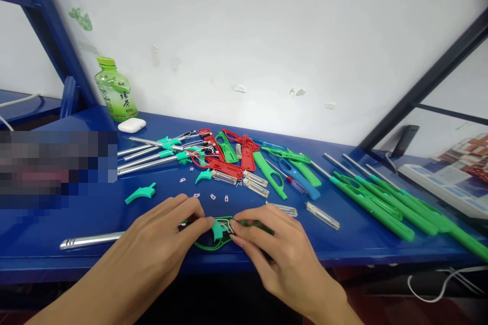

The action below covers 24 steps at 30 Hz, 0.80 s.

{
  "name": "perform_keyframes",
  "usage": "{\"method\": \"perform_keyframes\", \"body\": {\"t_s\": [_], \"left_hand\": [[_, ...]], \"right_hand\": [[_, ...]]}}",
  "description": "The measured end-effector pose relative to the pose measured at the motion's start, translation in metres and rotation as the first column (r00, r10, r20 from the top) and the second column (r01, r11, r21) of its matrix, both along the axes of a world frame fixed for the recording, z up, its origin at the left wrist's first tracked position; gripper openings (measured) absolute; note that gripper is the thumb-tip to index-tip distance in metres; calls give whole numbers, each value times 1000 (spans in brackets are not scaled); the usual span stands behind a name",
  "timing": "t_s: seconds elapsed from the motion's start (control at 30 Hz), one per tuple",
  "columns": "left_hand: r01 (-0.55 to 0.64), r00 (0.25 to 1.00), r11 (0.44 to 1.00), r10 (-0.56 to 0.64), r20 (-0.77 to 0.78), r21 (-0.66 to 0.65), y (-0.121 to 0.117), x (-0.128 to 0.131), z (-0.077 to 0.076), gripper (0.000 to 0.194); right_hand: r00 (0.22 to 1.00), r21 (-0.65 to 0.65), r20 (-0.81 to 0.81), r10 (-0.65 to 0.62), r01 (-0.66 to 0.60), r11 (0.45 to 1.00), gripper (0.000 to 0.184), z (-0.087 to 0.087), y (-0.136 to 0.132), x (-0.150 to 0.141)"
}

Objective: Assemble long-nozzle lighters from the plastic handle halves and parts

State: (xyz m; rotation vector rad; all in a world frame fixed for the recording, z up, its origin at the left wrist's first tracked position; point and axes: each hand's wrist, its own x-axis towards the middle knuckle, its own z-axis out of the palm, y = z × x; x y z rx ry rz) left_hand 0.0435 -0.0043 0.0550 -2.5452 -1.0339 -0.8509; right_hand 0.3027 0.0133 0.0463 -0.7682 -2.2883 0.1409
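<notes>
At the front edge of the table lies an open stick lighter with a green handle shell (209,248), a teal trigger (217,231) and white wires (227,224). Its silver tube (91,240) sticks out to the left. My left hand (163,238) is closed around the tube end, its thumb beside the trigger. The thumb and fingertips of my right hand (276,244) pinch together at the wires inside the shell; what exactly lies between them is hidden. A loose teal trigger (141,193) rests beyond my left hand.
Behind my hands are silver tubes with triggers (152,155), red half-shells (224,165), clear fuel tanks (255,186) and a screwdriver (295,183). Several green stick lighters (375,205) lie right. A tea bottle (116,91) and white case (131,125) stand near the wall.
</notes>
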Motion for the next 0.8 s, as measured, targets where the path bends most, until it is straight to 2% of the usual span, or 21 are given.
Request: {"method": "perform_keyframes", "body": {"t_s": [0.37, 0.5, 0.67, 0.8], "left_hand": [[-5, 999, 999, 7, -48, 38, -1, -4, 2, 39], [-17, 999, 998, 19, -44, 52, 1, -4, -1, 45], [5, 999, 998, -3, -39, 64, 5, -3, -2, 43], [10, 1000, 997, -9, -19, 79, 5, -5, -2, 33]], "right_hand": [[1000, 11, 0, -5, 5, 1000, 16, -1, -1, -1], [993, 34, -107, -46, 50, 998, 18, -2, 0, -1], [965, -13, -252, -69, 68, 998, 20, 3, 1, 2], [959, 32, -234, -161, 173, 984, 19, 8, 8, 15]]}}
